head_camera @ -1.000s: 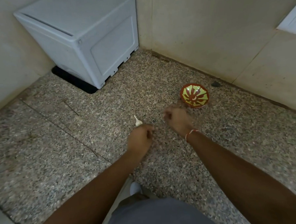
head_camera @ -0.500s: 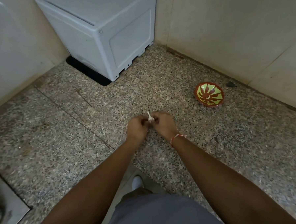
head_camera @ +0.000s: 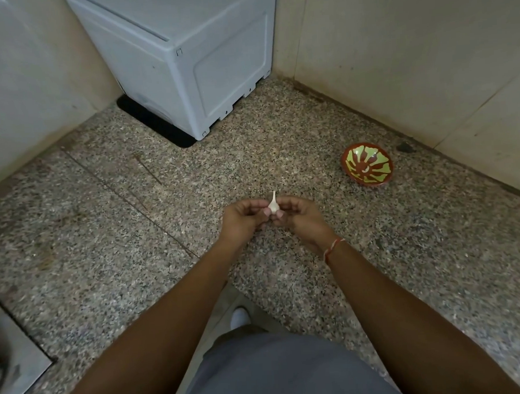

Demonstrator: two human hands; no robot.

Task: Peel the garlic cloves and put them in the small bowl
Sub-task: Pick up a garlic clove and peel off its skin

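A small white garlic bulb (head_camera: 273,204) with its thin stem pointing up sits between my two hands above the speckled stone counter (head_camera: 134,233). My left hand (head_camera: 244,217) pinches it from the left and my right hand (head_camera: 299,216) grips it from the right, fingers curled around it. The small bowl (head_camera: 367,168), red-brown with a green flower pattern, stands on the counter to the right, well apart from my hands. Something small and pale lies inside it.
A large white plastic box (head_camera: 191,58) stands in the back corner against the tiled walls (head_camera: 411,53). A metal sink edge (head_camera: 17,354) shows at the lower left. A dark spot (head_camera: 405,147) lies by the wall behind the bowl.
A second ago the garlic lay on the counter and my hands were apart. Both hands have come together, picked it up and now hold it raised. The camera has shifted left.
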